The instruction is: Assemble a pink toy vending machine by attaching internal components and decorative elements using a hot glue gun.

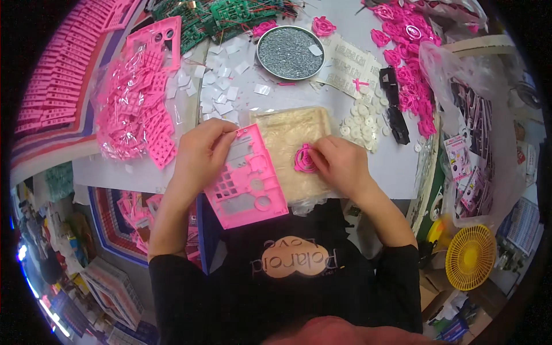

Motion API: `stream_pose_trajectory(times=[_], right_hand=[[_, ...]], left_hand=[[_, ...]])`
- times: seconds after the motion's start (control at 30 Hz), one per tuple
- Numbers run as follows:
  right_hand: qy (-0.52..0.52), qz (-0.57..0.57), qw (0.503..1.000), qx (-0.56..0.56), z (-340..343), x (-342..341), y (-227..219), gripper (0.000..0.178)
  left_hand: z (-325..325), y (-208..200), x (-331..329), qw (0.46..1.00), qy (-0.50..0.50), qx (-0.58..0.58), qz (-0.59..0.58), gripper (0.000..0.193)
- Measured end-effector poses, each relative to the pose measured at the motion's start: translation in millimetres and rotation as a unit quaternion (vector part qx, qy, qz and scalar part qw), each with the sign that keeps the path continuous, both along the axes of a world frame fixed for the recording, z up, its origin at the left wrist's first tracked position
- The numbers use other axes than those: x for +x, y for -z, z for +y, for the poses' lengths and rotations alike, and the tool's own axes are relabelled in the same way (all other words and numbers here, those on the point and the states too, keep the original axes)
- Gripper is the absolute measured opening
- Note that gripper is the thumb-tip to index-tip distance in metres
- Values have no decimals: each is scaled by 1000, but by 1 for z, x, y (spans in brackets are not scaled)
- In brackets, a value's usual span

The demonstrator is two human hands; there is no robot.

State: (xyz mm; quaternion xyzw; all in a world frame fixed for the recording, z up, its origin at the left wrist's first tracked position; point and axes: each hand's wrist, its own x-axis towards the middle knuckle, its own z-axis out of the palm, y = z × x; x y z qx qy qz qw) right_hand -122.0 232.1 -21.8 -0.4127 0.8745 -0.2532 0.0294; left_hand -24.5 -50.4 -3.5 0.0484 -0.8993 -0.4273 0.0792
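My left hand (202,150) pinches the upper left edge of a pink plastic housing panel (275,201), which has square key holes, slots and round openings. The panel is tilted, its lower end hanging past the table's near edge. To its right, my right hand (344,163) grips a small darker-pink ring-shaped plastic part (305,158) between thumb and fingers. That part is held over a yellowish, plastic-wrapped pad (293,123) lying on the table, apart from the panel.
Beyond the pad stands a round tin of small metal screws (291,52). White squares (221,86) lie left of it, white round buttons (363,123) to the right. Pink keypads (135,103) fill a bag at left; dark-pink parts (407,69) pile at far right, near green circuit boards (224,20) at back.
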Motion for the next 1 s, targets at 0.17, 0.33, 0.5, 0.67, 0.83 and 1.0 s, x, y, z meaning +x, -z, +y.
stream_pose_trajectory(times=[0.17, 0.33, 0.5, 0.67, 0.83, 1.0], right_hand=[[34, 6, 999, 34, -9, 9, 3, 15], [33, -112, 992, -54, 8, -6, -17, 20], [44, -185, 980, -59, 24, -1, -28, 22], [18, -38, 997, -69, 22, -1, -6, 16], [-23, 61, 997, -48, 0, -2, 11, 17], [-12, 65, 997, -46, -1, 2, 18, 18]], left_hand=[[6, -4, -12, 1000, 31, -3, 0, 11], [23, 2, -41, 995, 93, -36, 24, 12], [46, 9, -69, 991, 121, -51, 33, 12], [36, 2, -71, 992, 109, -57, 16, 11], [20, -4, -49, 997, 65, -36, -21, 11], [19, -3, -40, 997, 60, -42, -28, 12]])
